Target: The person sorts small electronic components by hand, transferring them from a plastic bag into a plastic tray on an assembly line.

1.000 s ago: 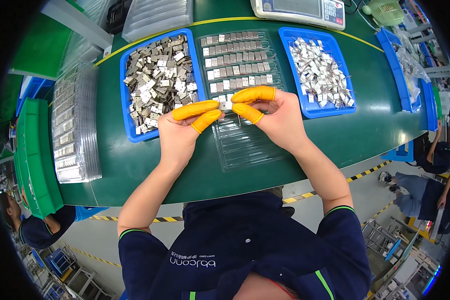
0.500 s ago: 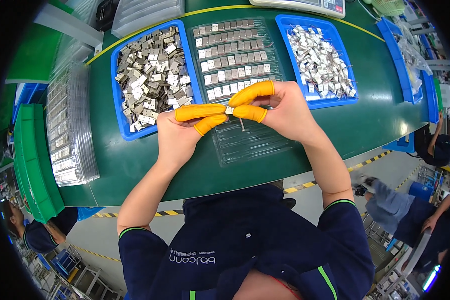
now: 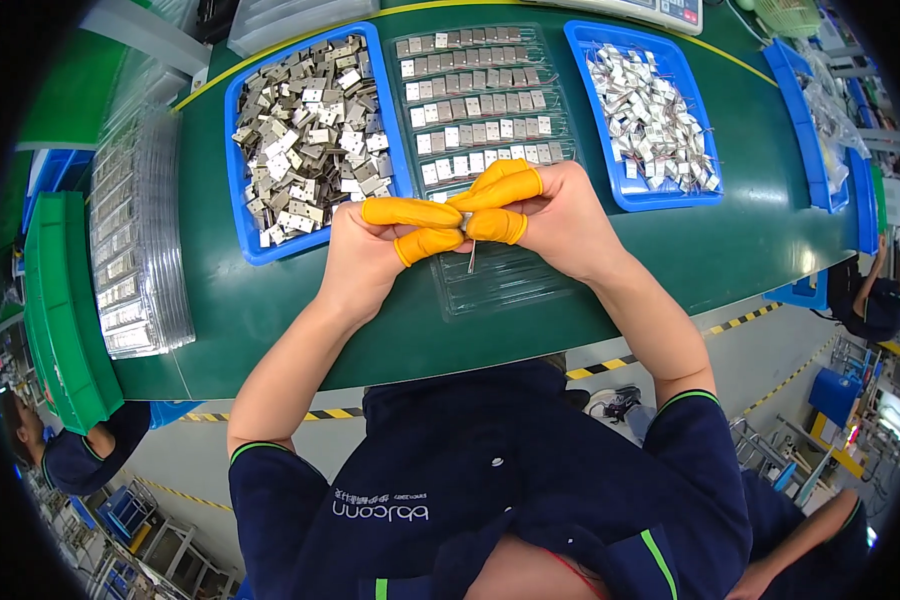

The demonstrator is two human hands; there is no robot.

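Observation:
Both my hands wear yellow finger cots and meet over the near part of a clear plastic tray (image 3: 510, 290). Pinched between the fingertips of my left hand (image 3: 375, 245) and my right hand (image 3: 545, 215) is a small wired part, mostly covered by the fingers. Its short lead (image 3: 472, 262) hangs below them. Beyond my hands, the tray carries several rows of flat metal-cased wired parts (image 3: 475, 107). To the left, a blue bin (image 3: 238, 205) holds a heap of loose metal shells (image 3: 315, 135). A second blue bin (image 3: 675, 202), on the right, contains white wired pieces (image 3: 650, 120).
Stacked clear trays (image 3: 140, 250) stand at the left table edge, beside a green bin (image 3: 65, 310). At the back is a scale (image 3: 675, 12). More blue bins (image 3: 820, 185) line the far right. Other people are at the lower right (image 3: 805, 545) and left (image 3: 80, 455).
My hands have drawn closer together, and the fingers now cover more of the small part. Its lead points more straight down. The person at the right has moved lower in the view.

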